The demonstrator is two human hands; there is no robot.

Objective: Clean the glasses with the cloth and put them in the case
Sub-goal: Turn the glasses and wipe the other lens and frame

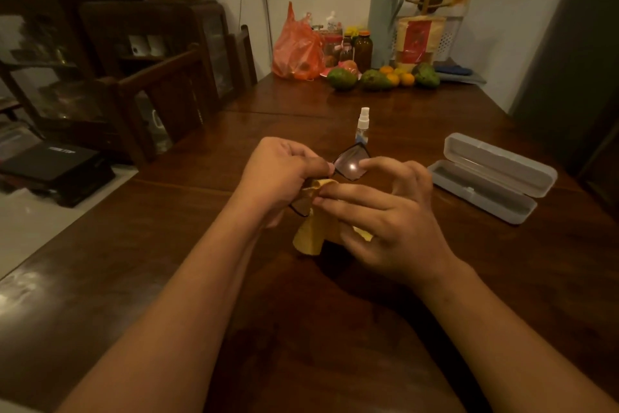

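Left hand [284,171]: gripping the glasses [351,163] at the bridge.
Right hand [388,215]: pinching the yellow cloth [311,235] against the near lens.
Case [495,161]: lying open, right.

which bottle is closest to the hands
The small clear spray bottle with the white nozzle, just behind the glasses; the brown bottles stand at the far end of the table.

Glasses [351,165] bridge hidden by left hand [281,175]; cloth [310,235] partly covered.
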